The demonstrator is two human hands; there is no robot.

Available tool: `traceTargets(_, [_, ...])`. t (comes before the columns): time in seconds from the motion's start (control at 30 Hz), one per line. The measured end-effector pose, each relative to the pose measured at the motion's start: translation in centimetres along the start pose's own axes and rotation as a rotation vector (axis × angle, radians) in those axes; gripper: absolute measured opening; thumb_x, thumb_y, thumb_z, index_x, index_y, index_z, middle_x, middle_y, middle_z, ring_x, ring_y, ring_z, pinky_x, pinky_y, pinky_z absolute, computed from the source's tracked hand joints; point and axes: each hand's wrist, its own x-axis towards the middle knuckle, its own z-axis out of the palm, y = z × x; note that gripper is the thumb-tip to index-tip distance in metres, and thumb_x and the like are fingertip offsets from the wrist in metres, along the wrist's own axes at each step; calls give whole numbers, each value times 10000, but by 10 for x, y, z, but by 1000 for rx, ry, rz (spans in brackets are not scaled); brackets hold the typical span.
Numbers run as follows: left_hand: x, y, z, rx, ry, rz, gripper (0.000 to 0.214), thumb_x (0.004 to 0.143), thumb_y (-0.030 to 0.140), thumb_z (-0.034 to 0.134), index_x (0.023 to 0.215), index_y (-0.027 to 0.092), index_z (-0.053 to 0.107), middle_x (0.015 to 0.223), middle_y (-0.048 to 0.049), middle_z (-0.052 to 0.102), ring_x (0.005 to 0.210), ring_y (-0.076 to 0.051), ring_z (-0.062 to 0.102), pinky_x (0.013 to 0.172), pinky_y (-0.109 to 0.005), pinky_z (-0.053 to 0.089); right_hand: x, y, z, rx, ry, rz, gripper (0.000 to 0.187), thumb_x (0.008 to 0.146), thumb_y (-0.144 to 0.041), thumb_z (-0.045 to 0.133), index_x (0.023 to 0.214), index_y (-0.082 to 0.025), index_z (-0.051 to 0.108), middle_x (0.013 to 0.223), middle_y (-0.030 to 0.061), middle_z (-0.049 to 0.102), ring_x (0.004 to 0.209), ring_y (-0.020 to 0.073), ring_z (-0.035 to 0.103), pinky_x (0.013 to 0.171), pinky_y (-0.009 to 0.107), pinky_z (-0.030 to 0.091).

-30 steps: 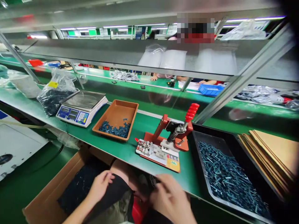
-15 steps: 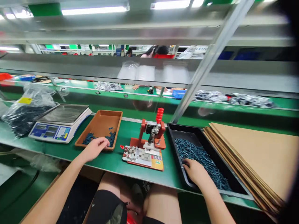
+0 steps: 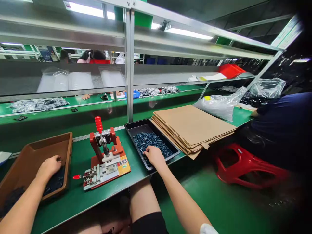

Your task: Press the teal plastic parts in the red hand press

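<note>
My left hand [image 3: 48, 169] reaches into a brown plastic tray [image 3: 52, 146] at the lower left, with its fingers down among dark blue small parts [image 3: 56, 183]. My right hand [image 3: 154, 156] lies at the front of a black tray [image 3: 146, 125], touching a heap of blue-green metal parts [image 3: 151, 141]. Between my hands stands a red toggle press [image 3: 104, 152] on a green bench [image 3: 73, 201], with a steel jig on its base. Neither hand touches the press. My fingers hide whatever they may be holding.
A stack of cardboard sheets [image 3: 192, 126] lies right of the black tray. Beyond it are a plastic bag [image 3: 220, 104] and a seated co-worker in dark blue [image 3: 280, 120]. A red stool [image 3: 248, 167] stands on the green floor. A metal shelf post [image 3: 129, 65] rises behind the press.
The view has swung right, so the bench contents shift left and the stool and co-worker appear. My left hand has moved from the brown tray's edge down into the tray.
</note>
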Motion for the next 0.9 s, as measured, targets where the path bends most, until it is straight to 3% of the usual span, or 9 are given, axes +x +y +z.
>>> traceTargets(0.07, [0, -4, -1, 214, -121, -140, 242, 661, 479, 551, 657, 237, 547, 645, -65, 659, 840, -349, 667, 801, -438, 541, 1, 2, 2, 11, 28, -47, 132, 915, -315, 657, 861, -230, 742, 863, 61, 754, 825, 200, 687, 706, 259, 422])
traceTargets(0.17, [1, -7, -4, 283, -148, -177, 170, 627, 393, 559, 703, 241, 561, 710, -72, 692, 910, -361, 678, 781, -408, 538, 3, 4, 3, 27, 92, -113, 122, 905, -292, 662, 849, -222, 746, 977, 78, 751, 907, 220, 691, 759, 273, 447])
traceTargets(0.33, [-10, 8, -26, 117, 8, -246, 195, 666, 431, 558, 757, 260, 564, 699, -14, 685, 820, -331, 689, 753, -420, 547, 2, 7, 3, 178, 163, -187, 170, 933, -319, 589, 897, -227, 727, 853, 55, 745, 799, 229, 693, 729, 311, 483])
traceTargets(0.47, [-51, 44, -57, -131, 190, -224, 288, 751, 525, 563, 920, 313, 662, 748, 41, 703, 828, -285, 689, 808, -432, 553, -10, 3, 1, 467, 220, -332, 212, 930, -345, 569, 1042, -220, 698, 847, 36, 739, 727, 195, 685, 707, 305, 524])
traceTargets(0.57, [-101, 81, -67, -381, 173, -197, 399, 704, 584, 666, 956, 279, 715, 802, 13, 737, 824, -274, 690, 789, -411, 568, -33, -13, 1, 591, 204, -378, 218, 918, -331, 591, 1075, -213, 686, 808, 29, 718, 676, 177, 662, 658, 294, 532])
traceTargets(0.67, [-147, 120, -55, -593, 56, -81, 415, 689, 539, 737, 920, 196, 700, 876, -58, 750, 836, -251, 702, 800, -370, 581, -57, -37, 11, 610, 154, -534, 176, 948, -286, 557, 986, -221, 716, 882, 54, 719, 793, 188, 670, 733, 311, 537])
traceTargets(0.73, [-165, 140, -36, -644, -29, 3, 413, 746, 500, 710, 1008, 181, 688, 894, -70, 745, 837, -231, 708, 795, -350, 588, -67, -51, 26, 632, 85, -627, 195, 960, -261, 541, 962, -224, 732, 889, 60, 713, 833, 194, 665, 766, 322, 534])
traceTargets(0.83, [-172, 157, -7, -593, -147, 83, 404, 831, 448, 627, 1137, 193, 693, 992, -76, 758, 867, -219, 716, 808, -349, 589, -69, -61, 59, 674, 20, -650, 227, 954, -230, 517, 978, -223, 742, 899, 68, 712, 858, 201, 668, 791, 338, 538])
traceTargets(0.9, [-168, 161, 9, -482, -200, 111, 330, 873, 432, 577, 1064, 217, 738, 1032, -68, 770, 892, -227, 719, 857, -371, 577, -64, -59, 81, 709, 8, -606, 247, 941, -219, 501, 1002, -221, 739, 933, 75, 721, 886, 209, 676, 814, 350, 544])
